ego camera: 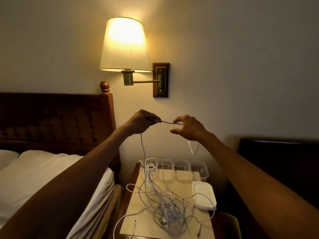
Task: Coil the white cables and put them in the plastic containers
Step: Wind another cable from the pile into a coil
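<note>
Above the bench, a small wooden bedside stand with a pale top, the person's left hand and right hand are holding a thin white cable stretched nearly level between them. The left hand's fingers are pressing together with the thumb and pinching the cable at its left end; from under that hand the cable is hanging straight down towards the bench. The right hand is taking the cable in under its forefinger, with thumb and forefinger curled and standing apart; just where inside the hand the cable is being gripped I cannot tell. Below that hand a short end of the cable with its plug is dangling in a small loop, well above the bench. On the middle and front of the bench a loose tangle of white cables is lying, some loops trailing over the bench's left and front edges. Along the back of the bench four clear rectangular plastic containers are standing side by side; cable is running into the leftmost one. At the right edge of the bench a stack of white rounded plastic lids is lying. Left of the bench a bed with white pillows is showing, and high above the bench a lit shaded wall lamp is glowing.
</note>
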Motion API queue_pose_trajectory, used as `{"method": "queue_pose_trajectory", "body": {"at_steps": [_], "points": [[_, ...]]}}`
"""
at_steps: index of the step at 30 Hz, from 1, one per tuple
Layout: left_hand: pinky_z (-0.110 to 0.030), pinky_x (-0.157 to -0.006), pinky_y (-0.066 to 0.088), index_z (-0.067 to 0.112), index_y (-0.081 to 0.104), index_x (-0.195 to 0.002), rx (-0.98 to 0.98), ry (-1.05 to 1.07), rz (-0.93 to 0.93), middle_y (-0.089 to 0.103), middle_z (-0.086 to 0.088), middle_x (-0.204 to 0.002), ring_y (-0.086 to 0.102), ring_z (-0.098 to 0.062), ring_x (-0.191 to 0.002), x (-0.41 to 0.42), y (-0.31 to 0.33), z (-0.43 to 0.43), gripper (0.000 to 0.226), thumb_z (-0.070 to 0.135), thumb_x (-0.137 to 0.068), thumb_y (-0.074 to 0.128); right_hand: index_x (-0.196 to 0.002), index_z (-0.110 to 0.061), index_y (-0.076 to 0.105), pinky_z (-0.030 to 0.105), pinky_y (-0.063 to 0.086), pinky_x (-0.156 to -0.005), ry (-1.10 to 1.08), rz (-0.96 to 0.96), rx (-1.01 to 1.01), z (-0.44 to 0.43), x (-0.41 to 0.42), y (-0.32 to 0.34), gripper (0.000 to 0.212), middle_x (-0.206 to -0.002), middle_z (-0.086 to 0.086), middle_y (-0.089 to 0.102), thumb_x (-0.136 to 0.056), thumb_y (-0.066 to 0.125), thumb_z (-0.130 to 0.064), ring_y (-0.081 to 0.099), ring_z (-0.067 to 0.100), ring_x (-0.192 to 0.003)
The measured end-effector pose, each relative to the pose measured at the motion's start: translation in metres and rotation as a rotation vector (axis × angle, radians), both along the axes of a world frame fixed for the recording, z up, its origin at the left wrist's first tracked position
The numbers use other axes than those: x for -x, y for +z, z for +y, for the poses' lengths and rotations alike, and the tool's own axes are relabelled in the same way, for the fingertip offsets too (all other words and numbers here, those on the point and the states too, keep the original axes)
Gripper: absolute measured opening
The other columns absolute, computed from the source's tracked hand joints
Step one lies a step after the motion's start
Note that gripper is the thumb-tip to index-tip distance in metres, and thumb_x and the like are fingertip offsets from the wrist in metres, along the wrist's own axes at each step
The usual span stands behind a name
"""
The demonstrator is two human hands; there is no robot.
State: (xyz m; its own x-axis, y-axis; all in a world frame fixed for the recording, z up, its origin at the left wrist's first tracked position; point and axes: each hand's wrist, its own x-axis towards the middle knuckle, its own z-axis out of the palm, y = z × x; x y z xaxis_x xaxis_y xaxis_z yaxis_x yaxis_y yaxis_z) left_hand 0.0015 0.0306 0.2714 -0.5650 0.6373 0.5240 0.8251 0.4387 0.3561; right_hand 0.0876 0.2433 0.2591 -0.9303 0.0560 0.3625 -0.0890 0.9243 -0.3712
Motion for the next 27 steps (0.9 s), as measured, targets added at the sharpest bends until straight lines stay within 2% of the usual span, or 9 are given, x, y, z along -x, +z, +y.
{"method": "queue_pose_trajectory", "body": {"at_steps": [2,5,8,12,14,17,22,25,27], "points": [[-0.007,-0.067,0.047,0.011,0.073,-0.108,0.018,-0.021,0.031,0.071,0.003,-0.096,0.063,0.000,-0.077,-0.001,0.004,0.004,0.018,0.015,-0.093,0.064,-0.122,-0.022,0.061,0.038,0.050,-0.090,-0.007,-0.027,-0.089,-0.002,0.001,0.006,0.043,-0.128,0.003,0.060,-0.087,0.066,-0.046,0.058,0.022,-0.111],[-0.006,-0.066,0.046,0.011,0.074,-0.103,0.006,-0.050,0.088,0.069,0.008,-0.088,0.063,0.007,-0.073,-0.005,0.009,0.011,0.015,0.016,-0.090,0.068,-0.110,-0.020,0.065,0.038,0.055,-0.082,0.044,-0.044,0.006,-0.009,0.003,0.009,0.029,-0.101,-0.001,0.071,-0.091,0.064,-0.041,0.064,0.013,-0.085],[-0.007,-0.067,0.047,0.014,0.073,-0.101,-0.025,-0.058,0.087,0.067,0.013,-0.086,0.063,0.009,-0.074,-0.006,0.008,0.009,0.013,0.017,-0.089,0.070,-0.098,-0.017,0.069,0.030,0.051,-0.071,0.087,0.076,0.069,-0.011,0.002,0.012,0.018,-0.087,-0.004,0.065,-0.098,0.055,-0.028,0.058,0.011,-0.075],[-0.015,-0.070,0.050,0.023,0.067,-0.096,0.092,0.015,-0.214,0.067,0.012,-0.088,0.067,-0.003,-0.085,-0.006,-0.019,-0.001,0.012,0.013,-0.091,0.065,-0.094,-0.013,0.069,0.017,0.037,-0.059,0.036,0.301,0.283,-0.002,0.001,0.025,0.019,-0.076,-0.012,0.059,-0.100,0.051,-0.018,0.054,0.006,-0.068],[-0.016,-0.065,0.051,0.016,0.066,-0.100,0.135,-0.025,-0.532,0.071,0.003,-0.093,0.067,-0.009,-0.088,-0.006,-0.036,-0.008,0.012,0.008,-0.095,0.058,-0.091,-0.012,0.069,0.021,0.042,-0.065,-0.054,0.384,0.396,0.006,0.002,0.031,0.020,-0.078,-0.007,0.063,-0.099,0.052,-0.016,0.058,0.010,-0.072],[-0.018,-0.055,0.048,0.013,0.062,-0.103,0.146,-0.024,-0.696,0.074,-0.003,-0.095,0.069,-0.024,-0.095,-0.006,-0.044,-0.017,0.012,0.008,-0.098,0.053,-0.094,-0.011,0.071,0.029,0.049,-0.073,-0.167,0.263,0.429,0.020,-0.001,0.031,0.022,-0.081,-0.002,0.068,-0.099,0.054,-0.025,0.065,0.017,-0.081],[-0.035,-0.067,0.055,0.009,0.057,-0.104,-0.186,-0.025,-0.684,0.058,-0.007,-0.077,0.065,-0.024,-0.071,-0.007,-0.012,-0.008,0.017,0.010,-0.103,0.040,-0.115,-0.007,0.060,0.036,0.057,-0.080,-0.185,-0.125,0.363,0.034,-0.009,0.017,0.031,-0.106,0.011,0.070,-0.092,0.066,-0.028,0.069,0.022,-0.087],[-0.033,-0.062,0.053,0.005,0.059,-0.108,-0.248,-0.036,-0.609,0.053,-0.008,-0.072,0.058,-0.020,-0.062,-0.009,0.005,0.007,0.020,0.013,-0.105,0.040,-0.131,-0.008,0.048,0.037,0.051,-0.091,-0.080,-0.175,0.307,0.032,-0.011,0.018,0.064,-0.123,0.014,0.061,-0.082,0.075,-0.039,0.062,0.029,-0.109],[-0.032,-0.058,0.051,0.006,0.062,-0.106,-0.235,-0.054,-0.459,0.053,-0.008,-0.073,0.056,-0.018,-0.059,-0.012,0.014,0.016,0.019,0.012,-0.104,0.045,-0.132,-0.009,0.045,0.036,0.052,-0.090,0.023,-0.133,0.357,0.025,-0.014,0.023,0.068,-0.120,0.015,0.062,-0.080,0.076,-0.039,0.062,0.028,-0.107]]}}
